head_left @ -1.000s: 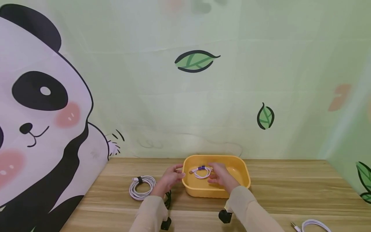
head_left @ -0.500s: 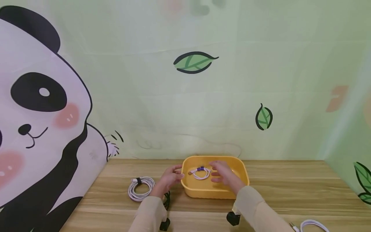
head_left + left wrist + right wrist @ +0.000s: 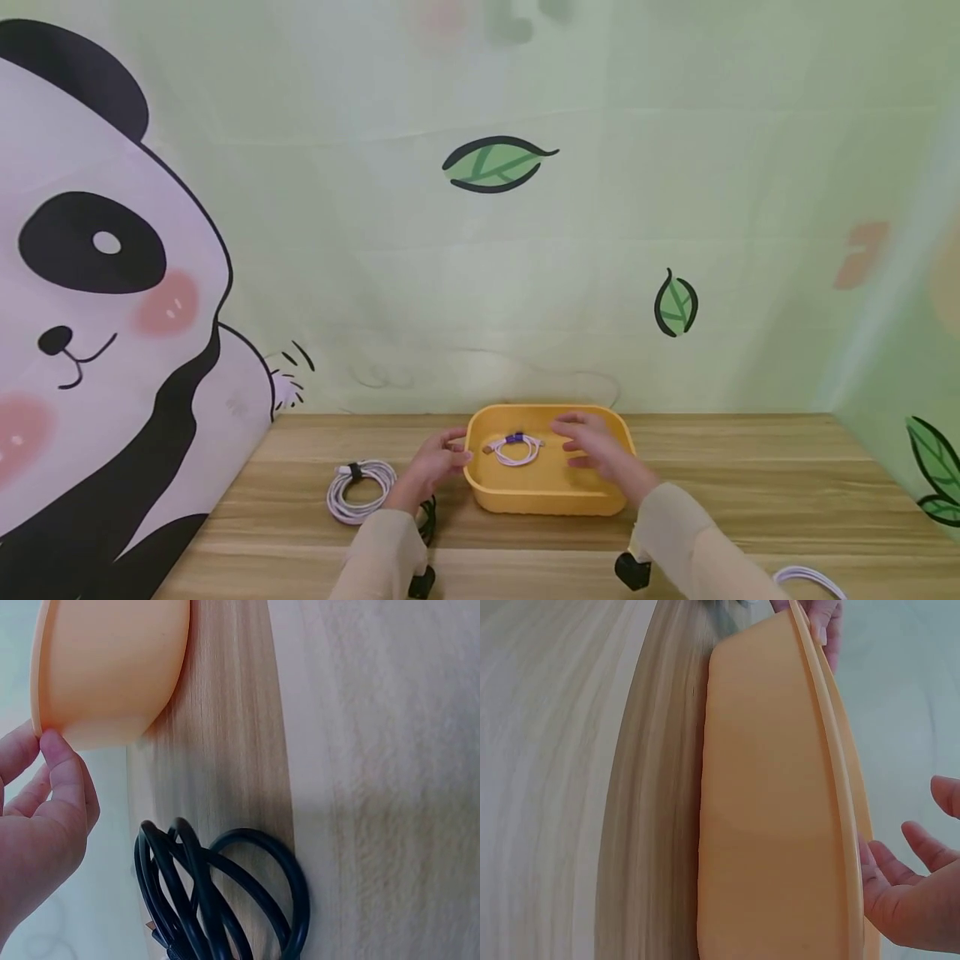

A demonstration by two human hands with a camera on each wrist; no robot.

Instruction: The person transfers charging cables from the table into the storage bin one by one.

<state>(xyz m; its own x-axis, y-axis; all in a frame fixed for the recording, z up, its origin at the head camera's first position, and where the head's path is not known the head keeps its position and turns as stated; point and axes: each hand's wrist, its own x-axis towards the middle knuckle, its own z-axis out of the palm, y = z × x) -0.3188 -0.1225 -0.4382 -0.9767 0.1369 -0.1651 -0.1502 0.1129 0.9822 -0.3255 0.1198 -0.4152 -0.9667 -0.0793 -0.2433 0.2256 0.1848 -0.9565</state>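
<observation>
A yellow plastic bin [image 3: 551, 502] stands on the wooden table near the backdrop. My left hand [image 3: 433, 467] pinches its left rim; in the left wrist view the thumb [image 3: 56, 746] presses the outer side. Inside the bin, at the left, lies a small coiled white charging cable [image 3: 517, 464] with a blue tie [image 3: 515, 438]. My right hand [image 3: 596, 446] hovers over the bin's right part, fingers spread and holding nothing. In the right wrist view that hand [image 3: 922, 900] shows beyond the near rim, partly hidden by the bin.
Left of the bin lies a larger coiled white cable [image 3: 336, 500] with a black strap [image 3: 356, 472]. A coiled black cable [image 3: 187, 840] lies below my left wrist. Part of another white cable [image 3: 806, 572] shows at the lower right. A printed cloth backdrop [image 3: 495, 275] rises behind the table.
My right hand has drawn away to the right from the small white cable, which stays in the bin. My left hand keeps hold of the rim. The head view has shifted slightly.
</observation>
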